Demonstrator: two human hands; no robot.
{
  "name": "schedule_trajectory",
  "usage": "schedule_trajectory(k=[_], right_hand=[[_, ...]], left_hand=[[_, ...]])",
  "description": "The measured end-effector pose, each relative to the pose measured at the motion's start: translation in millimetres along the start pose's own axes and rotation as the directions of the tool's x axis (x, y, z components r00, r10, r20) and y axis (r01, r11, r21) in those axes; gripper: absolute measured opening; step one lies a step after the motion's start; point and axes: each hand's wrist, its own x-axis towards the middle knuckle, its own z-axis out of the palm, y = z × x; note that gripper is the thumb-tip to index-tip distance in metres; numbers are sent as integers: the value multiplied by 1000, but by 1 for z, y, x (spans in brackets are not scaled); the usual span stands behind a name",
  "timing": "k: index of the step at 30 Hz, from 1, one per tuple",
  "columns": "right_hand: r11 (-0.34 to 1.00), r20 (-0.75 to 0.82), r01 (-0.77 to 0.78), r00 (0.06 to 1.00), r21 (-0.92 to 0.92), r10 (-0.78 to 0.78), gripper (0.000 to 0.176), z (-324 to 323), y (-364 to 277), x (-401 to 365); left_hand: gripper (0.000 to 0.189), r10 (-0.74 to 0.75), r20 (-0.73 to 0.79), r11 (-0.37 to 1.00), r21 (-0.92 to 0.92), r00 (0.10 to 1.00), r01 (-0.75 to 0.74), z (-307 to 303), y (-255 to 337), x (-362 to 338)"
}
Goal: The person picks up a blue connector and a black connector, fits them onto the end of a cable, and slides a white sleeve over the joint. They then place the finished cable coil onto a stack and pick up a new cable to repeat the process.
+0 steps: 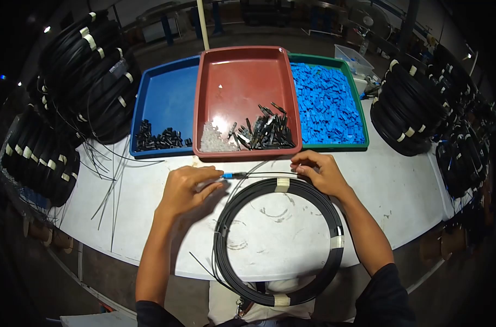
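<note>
My left hand (pixel 191 185) is at the blue end of a cable connector (pixel 238 175), its fingertips meeting that end and the thumb a little lower. The connector has a black body and lies roughly level, with thin black cable (pixel 270 174) running from it to the right. My right hand (pixel 320 171) has its fingers bent around this cable; the exact grip is partly hidden. Just below both hands lies a coil of black cable (pixel 222 256), bound with pale tape (pixel 282 185). Its lower part reaches over the table's front edge, and a loose cable end sticks out at lower left.
Behind my hands stand a blue tray (pixel 169 87) with small black parts, a red tray (pixel 245 82) with black connector parts and clear pieces, and a green tray (pixel 358 109) full of blue parts. Stacked cable coils (pixel 90 82) rise at left, more coils (pixel 409 109) at right.
</note>
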Motion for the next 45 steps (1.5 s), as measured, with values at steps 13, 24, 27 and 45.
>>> schedule_trajectory(k=[13, 24, 27, 45], right_hand=[[953, 28, -128, 992, 273, 125, 19, 0, 10, -1], [961, 161, -100, 985, 256, 60, 25, 4, 6, -4], [965, 172, -101, 983, 243, 60, 24, 3, 8, -2], [467, 242, -157, 962, 870, -127, 77, 3, 10, 3]], left_hand=[[59, 434, 651, 898, -367, 623, -243, 7, 186, -9], [87, 66, 753, 998, -53, 655, -39, 49, 226, 9], [91, -29, 711, 999, -3, 703, 45, 79, 248, -18], [53, 225, 307, 904, -420, 925, -81, 11, 248, 23]])
